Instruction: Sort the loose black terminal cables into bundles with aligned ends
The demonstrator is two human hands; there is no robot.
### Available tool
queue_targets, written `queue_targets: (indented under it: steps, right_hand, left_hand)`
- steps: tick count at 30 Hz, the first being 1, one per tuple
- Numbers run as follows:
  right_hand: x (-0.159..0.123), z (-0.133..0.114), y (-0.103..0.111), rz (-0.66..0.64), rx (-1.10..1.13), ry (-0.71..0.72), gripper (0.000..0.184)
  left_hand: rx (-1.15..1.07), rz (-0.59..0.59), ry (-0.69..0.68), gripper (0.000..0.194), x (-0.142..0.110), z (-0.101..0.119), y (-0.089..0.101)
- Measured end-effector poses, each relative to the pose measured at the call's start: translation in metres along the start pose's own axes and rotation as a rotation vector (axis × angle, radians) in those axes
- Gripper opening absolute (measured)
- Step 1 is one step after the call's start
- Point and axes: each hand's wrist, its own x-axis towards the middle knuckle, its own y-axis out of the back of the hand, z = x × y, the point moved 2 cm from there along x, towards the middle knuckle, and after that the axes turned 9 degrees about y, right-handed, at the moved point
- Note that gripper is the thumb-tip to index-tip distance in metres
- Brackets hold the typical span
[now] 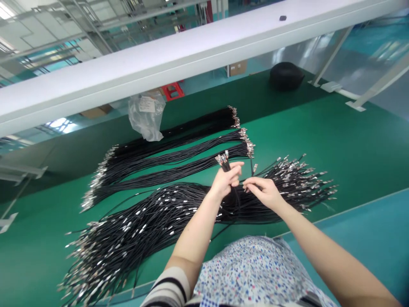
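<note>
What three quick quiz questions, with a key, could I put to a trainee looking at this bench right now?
1. Multiple choice: what is the left hand holding?
A) a screwdriver
B) a small bunch of black cables
C) a roll of tape

2. True or false: the plastic bag lies nearer the camera than the loose cable pile.

3. Fill in the colour: the tabletop is ____.

Key: 1. B. 2. False; it lies on the far side of the pile. 3. Green.
</note>
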Motion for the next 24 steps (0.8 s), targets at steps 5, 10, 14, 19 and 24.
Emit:
queue_targets:
  steps: [5,10,14,19,24]
  right_hand:
    - [-0.002,-0.01,-0.009,-0.133,0.064,0.017,0.016]
    - [-0.001,-0.008,-0.013,-0.155,-0.045,0.011,0.015]
    - [0.001,-0.011,-0.018,-0.127,0.015,-0.024,0.013]
    - [-0.003,-0.007,-0.016,0.108,0.478,-0.167,0.012]
    - [-0.003,-0.003,-0.016,0.264,0.439,-0.318,0.02]
  left_hand:
    - [0.05,0.005,-0.069,0.036,-0.005,0.002,-0.006]
    - [0.03,0.072,-0.187,0.027,-0.015,0.008,-0.005]
    - [0.149,0.066,-0.207,0.025,-0.024,0.009,-0.007]
    - [0.308,-0.006,-0.088,0.026,-0.035,0.009,-0.003]
    - [0.471,0.07,-0.118,0.025,-0.042,0.002,-0.006]
